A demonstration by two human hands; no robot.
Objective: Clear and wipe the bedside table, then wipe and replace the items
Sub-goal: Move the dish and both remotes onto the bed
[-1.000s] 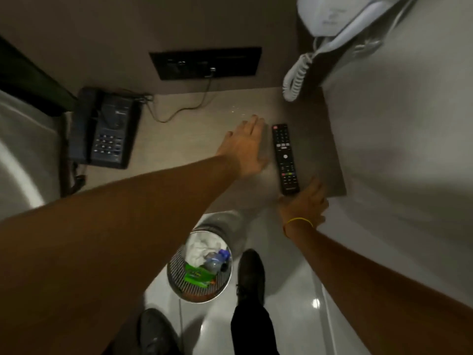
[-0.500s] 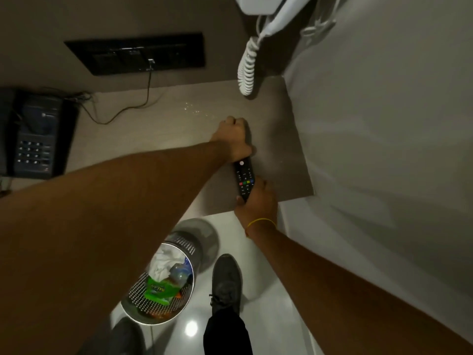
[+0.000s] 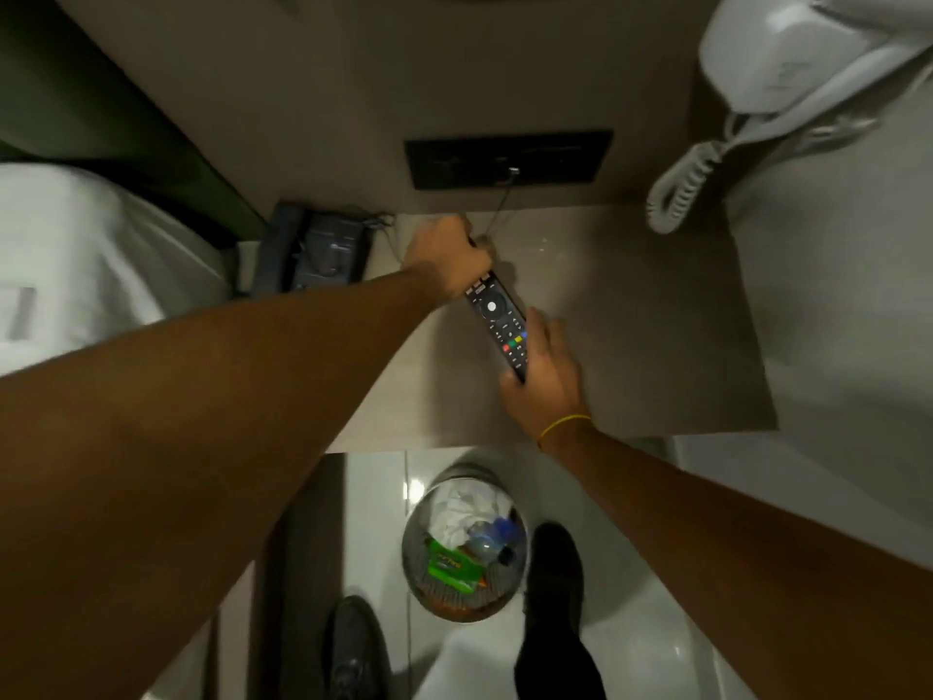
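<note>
A black TV remote [image 3: 497, 320] with coloured buttons is lifted at a slant over the beige bedside table [image 3: 656, 336]. My left hand [image 3: 447, 257] is closed around its far end. My right hand [image 3: 542, 381] grips its near end, thumb under the edge; a yellow band circles that wrist. A dark desk telephone [image 3: 315, 255] sits at the table's far left, its cable running along the back. Whether a cloth is in either hand cannot be seen.
A black socket panel [image 3: 507, 159] with a plugged cable is on the wall behind. A white wall phone [image 3: 787, 58] with coiled cord [image 3: 681, 189] hangs at the right. A mesh waste bin [image 3: 464, 543] full of rubbish stands on the floor by my shoes. White bedding [image 3: 75, 265] lies left.
Both hands have taken hold of the remote and raised it off the table, carrying it leftward toward the table's middle. The camera view has shifted.
</note>
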